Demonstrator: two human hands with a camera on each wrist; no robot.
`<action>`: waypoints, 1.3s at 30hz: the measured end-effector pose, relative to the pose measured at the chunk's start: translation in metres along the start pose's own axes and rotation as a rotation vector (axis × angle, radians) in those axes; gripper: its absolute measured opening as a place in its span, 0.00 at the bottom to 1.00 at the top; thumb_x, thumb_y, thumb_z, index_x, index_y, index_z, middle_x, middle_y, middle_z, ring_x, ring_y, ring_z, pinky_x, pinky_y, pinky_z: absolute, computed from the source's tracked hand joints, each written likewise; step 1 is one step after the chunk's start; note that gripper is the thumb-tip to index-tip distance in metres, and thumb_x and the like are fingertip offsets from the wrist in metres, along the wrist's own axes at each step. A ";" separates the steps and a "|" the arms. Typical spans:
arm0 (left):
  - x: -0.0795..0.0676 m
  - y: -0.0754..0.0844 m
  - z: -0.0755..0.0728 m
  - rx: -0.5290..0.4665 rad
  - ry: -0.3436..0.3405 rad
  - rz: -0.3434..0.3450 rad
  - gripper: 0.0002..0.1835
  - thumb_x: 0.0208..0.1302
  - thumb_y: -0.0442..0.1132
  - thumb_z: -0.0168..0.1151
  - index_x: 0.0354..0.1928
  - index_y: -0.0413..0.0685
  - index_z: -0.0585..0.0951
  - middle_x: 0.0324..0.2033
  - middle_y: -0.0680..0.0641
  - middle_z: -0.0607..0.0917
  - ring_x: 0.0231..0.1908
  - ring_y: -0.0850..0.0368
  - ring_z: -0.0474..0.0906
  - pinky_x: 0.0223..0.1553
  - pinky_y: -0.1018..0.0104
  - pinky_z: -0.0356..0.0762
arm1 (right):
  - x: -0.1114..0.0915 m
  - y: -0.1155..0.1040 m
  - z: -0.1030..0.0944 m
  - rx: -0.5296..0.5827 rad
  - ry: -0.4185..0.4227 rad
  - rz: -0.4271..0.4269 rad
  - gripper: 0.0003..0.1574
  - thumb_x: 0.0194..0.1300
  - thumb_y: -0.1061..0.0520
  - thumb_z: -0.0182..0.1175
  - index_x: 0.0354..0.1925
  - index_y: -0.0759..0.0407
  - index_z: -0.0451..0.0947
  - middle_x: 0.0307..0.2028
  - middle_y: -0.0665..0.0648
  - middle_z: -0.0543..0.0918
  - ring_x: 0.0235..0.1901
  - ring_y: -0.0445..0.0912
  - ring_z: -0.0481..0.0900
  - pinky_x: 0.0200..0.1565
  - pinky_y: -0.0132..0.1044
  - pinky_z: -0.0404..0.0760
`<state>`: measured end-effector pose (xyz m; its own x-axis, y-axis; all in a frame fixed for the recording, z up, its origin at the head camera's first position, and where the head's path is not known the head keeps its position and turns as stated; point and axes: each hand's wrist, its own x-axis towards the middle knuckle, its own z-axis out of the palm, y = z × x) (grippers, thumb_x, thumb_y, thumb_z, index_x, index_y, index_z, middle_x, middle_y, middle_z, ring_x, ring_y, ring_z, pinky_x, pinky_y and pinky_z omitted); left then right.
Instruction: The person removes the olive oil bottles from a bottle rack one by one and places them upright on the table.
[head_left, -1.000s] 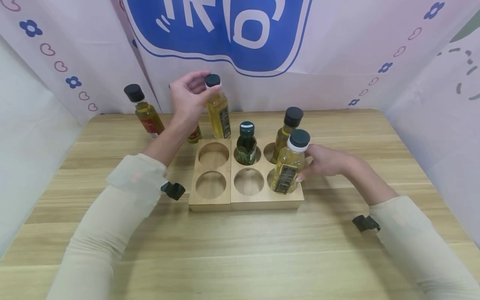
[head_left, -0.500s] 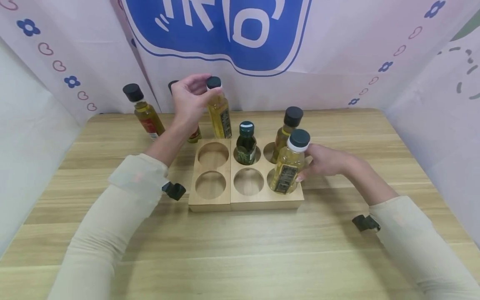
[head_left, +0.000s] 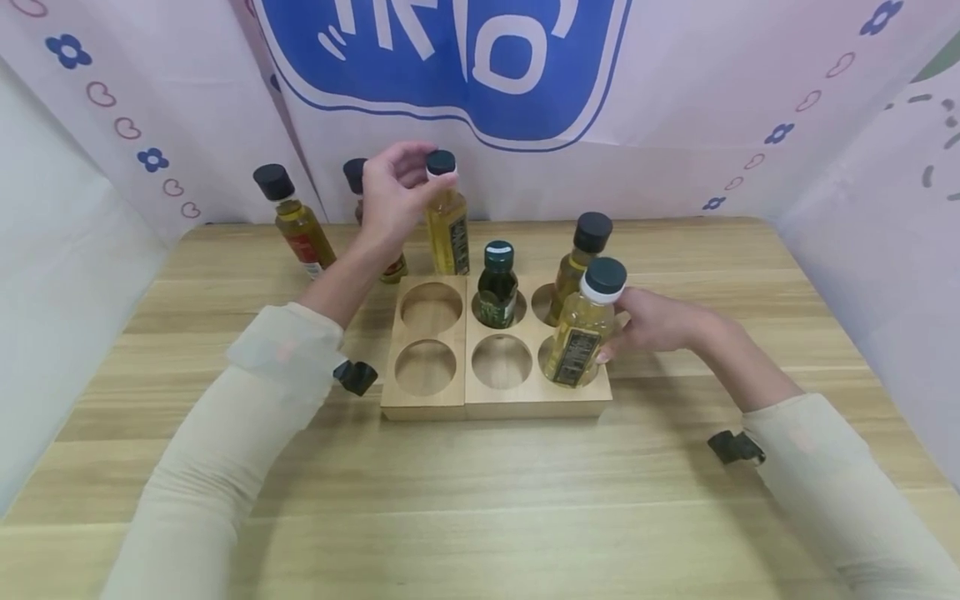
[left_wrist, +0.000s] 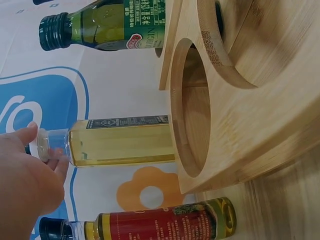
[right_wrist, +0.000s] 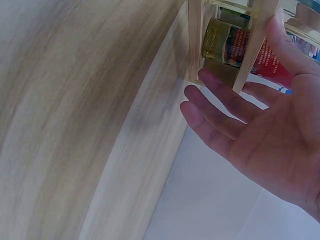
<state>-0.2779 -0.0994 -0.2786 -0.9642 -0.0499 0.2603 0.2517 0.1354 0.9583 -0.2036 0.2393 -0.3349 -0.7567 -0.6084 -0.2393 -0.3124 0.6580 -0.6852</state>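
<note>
My left hand (head_left: pixel 397 192) pinches the capped neck of a pale-yellow oil bottle (head_left: pixel 450 233) between thumb and fingers. This bottle stands upright behind the left part of a wooden bottle rack (head_left: pixel 536 410); the left wrist view shows its base hidden behind the rack's edge. At the rack's right end, my right hand (right_wrist: pixel 270 130) rests with its thumb at the top board and loosely bent fingers along the side. Close by it, another pale oil bottle (head_left: pixel 581 337) sits in the front right hole. Behind that is a black-capped bottle (head_left: pixel 568 275); a dark green bottle (head_left: pixel 498 292) fills the back middle hole.
Two red-labelled oil bottles stand on the table left of the rack: one bottle (head_left: pixel 303 237) at far left, and one behind the left forearm, its black cap (head_left: pixel 355 175) showing. A printed cloth (head_left: pixel 652 183) hangs along the table's back edge.
My left hand and the pale bottle it pinches have shifted slightly right, uncovering more of the black-capped bottle behind. The head view has moved a little. My right hand stays at the rack.
</note>
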 end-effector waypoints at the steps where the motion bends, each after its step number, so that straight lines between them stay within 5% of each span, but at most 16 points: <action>1: 0.000 0.001 0.000 0.014 -0.005 -0.001 0.25 0.63 0.34 0.75 0.61 0.39 0.81 0.58 0.43 0.86 0.55 0.54 0.84 0.60 0.69 0.80 | -0.001 0.000 0.000 0.000 0.001 0.001 0.48 0.54 0.58 0.80 0.67 0.70 0.69 0.61 0.70 0.80 0.64 0.68 0.74 0.68 0.68 0.69; 14: -0.003 0.012 -0.008 0.143 -0.035 -0.018 0.30 0.64 0.40 0.75 0.68 0.47 0.78 0.64 0.48 0.82 0.62 0.57 0.78 0.66 0.71 0.74 | -0.002 -0.003 -0.003 -0.015 -0.002 0.018 0.47 0.55 0.57 0.79 0.67 0.70 0.70 0.61 0.70 0.80 0.64 0.68 0.74 0.68 0.68 0.69; 20: -0.010 0.021 -0.008 0.180 -0.026 0.127 0.29 0.66 0.39 0.74 0.67 0.46 0.79 0.67 0.50 0.80 0.67 0.62 0.73 0.69 0.76 0.67 | -0.001 -0.004 -0.003 -0.009 -0.007 0.017 0.47 0.55 0.57 0.79 0.67 0.70 0.70 0.61 0.70 0.80 0.64 0.68 0.75 0.68 0.67 0.70; 26: -0.025 0.033 0.000 0.100 -0.048 0.324 0.21 0.66 0.30 0.71 0.60 0.36 0.82 0.61 0.45 0.84 0.63 0.60 0.78 0.68 0.71 0.72 | 0.000 -0.003 -0.002 -0.015 -0.006 0.027 0.47 0.54 0.56 0.80 0.66 0.71 0.71 0.60 0.71 0.80 0.63 0.68 0.75 0.68 0.68 0.70; 31: -0.039 0.040 0.008 0.032 -0.143 0.368 0.18 0.64 0.26 0.70 0.56 0.32 0.83 0.58 0.40 0.86 0.60 0.54 0.82 0.66 0.66 0.76 | -0.001 -0.002 -0.001 -0.013 -0.009 0.031 0.46 0.55 0.56 0.79 0.65 0.72 0.71 0.60 0.72 0.80 0.63 0.69 0.75 0.67 0.68 0.70; 39: -0.059 0.042 0.017 0.079 -0.302 0.408 0.19 0.63 0.25 0.71 0.57 0.31 0.83 0.57 0.39 0.86 0.58 0.52 0.83 0.65 0.65 0.77 | -0.002 -0.003 -0.001 -0.014 -0.007 0.024 0.46 0.55 0.56 0.80 0.65 0.72 0.71 0.60 0.72 0.79 0.63 0.69 0.75 0.67 0.68 0.70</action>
<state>-0.2114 -0.0743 -0.2555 -0.7730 0.3091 0.5541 0.6164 0.1593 0.7711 -0.2019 0.2387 -0.3322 -0.7599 -0.5956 -0.2604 -0.3024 0.6784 -0.6695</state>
